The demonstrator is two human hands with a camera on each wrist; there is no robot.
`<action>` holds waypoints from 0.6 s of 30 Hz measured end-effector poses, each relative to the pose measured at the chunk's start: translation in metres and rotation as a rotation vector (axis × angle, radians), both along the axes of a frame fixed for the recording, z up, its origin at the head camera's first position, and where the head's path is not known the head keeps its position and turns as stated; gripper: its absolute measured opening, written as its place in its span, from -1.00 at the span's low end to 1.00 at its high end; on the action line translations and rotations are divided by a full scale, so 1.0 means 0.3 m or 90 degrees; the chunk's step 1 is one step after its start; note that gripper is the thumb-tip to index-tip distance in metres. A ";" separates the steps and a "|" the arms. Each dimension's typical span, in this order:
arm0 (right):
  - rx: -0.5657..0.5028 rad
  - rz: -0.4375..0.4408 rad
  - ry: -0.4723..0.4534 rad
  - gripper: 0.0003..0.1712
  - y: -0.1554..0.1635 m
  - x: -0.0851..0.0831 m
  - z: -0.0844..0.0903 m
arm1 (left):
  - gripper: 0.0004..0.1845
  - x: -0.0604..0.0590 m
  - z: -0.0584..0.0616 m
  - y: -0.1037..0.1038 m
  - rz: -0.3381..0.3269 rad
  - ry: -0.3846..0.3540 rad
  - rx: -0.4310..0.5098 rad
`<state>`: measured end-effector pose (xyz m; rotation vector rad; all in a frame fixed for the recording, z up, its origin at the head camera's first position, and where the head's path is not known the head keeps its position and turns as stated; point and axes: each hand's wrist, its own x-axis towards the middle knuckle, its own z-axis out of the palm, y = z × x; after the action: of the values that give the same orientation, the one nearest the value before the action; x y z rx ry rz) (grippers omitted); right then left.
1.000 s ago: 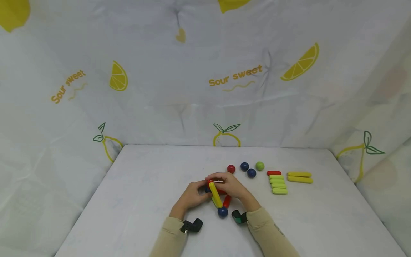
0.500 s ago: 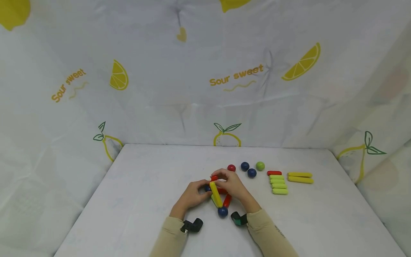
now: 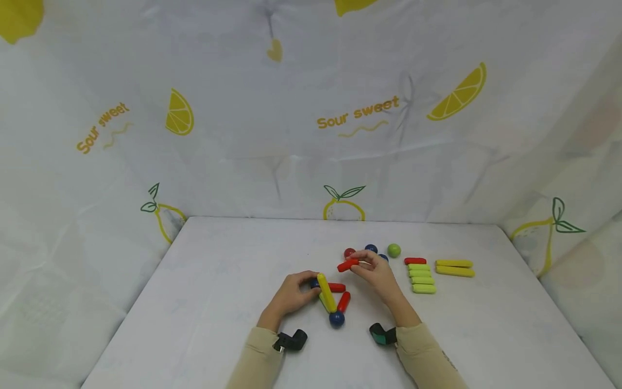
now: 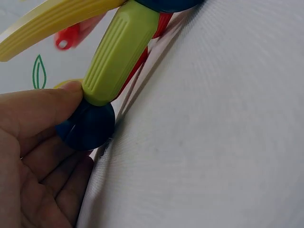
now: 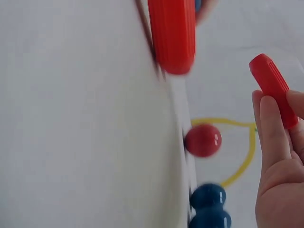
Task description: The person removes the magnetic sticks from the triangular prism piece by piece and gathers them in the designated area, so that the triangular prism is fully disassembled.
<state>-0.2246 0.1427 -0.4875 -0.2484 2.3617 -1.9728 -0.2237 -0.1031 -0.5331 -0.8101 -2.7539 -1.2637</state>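
In the head view my left hand (image 3: pixel 293 294) holds a blue ball (image 3: pixel 315 283) at the left corner of a small ball-and-rod frame. Thumb and fingers close around that ball (image 4: pixel 88 126) in the left wrist view, where a light green rod (image 4: pixel 123 52) joins it. A second blue ball (image 3: pixel 337 319) forms the near corner; from it a yellow rod (image 3: pixel 326 293) slants upward and a red rod (image 3: pixel 344 302) runs outward. Another red rod (image 3: pixel 336 287) lies at the back of the frame. My right hand (image 3: pixel 378 274) pinches a short loose red rod (image 5: pixel 273 88) between thumb and fingers, raised off the table.
Behind my right hand sit a red ball (image 3: pixel 349 253), blue balls (image 3: pixel 371 248) and a green ball (image 3: pixel 394 250). To the right lie a red rod (image 3: pixel 415 261), several light green rods (image 3: pixel 421 281) and two yellow rods (image 3: pixel 454 272) on the white table (image 3: pixel 218 281).
My right hand has drawn back from the top of the yellow rod, moving right and away with the short red rod. The left hand stays on its ball.
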 end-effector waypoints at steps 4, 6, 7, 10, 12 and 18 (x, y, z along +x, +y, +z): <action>0.016 -0.049 -0.017 -0.56 0.098 0.025 0.009 | -0.59 0.002 0.003 0.001 0.010 -0.008 0.013; 0.024 -0.064 -0.009 -0.52 0.148 0.042 0.018 | -0.59 0.000 0.003 -0.001 0.014 -0.007 0.019; 0.037 -0.070 0.000 -0.51 0.175 0.052 0.022 | -0.59 -0.002 0.002 0.000 0.016 -0.008 0.022; 0.063 -0.088 0.019 -0.51 0.260 0.087 0.029 | -0.58 -0.008 -0.003 0.004 0.013 -0.010 0.028; 0.087 -0.111 0.018 -0.50 0.315 0.112 0.030 | -0.59 -0.011 -0.008 0.006 0.013 -0.014 0.032; 0.197 -0.162 -0.028 -0.40 0.442 0.176 0.022 | -0.60 -0.004 -0.006 0.002 0.018 -0.016 0.018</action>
<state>-0.1719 0.2754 -0.4809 0.1154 2.7355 -1.6399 -0.2250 -0.1027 -0.5350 -0.7551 -2.7495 -1.3137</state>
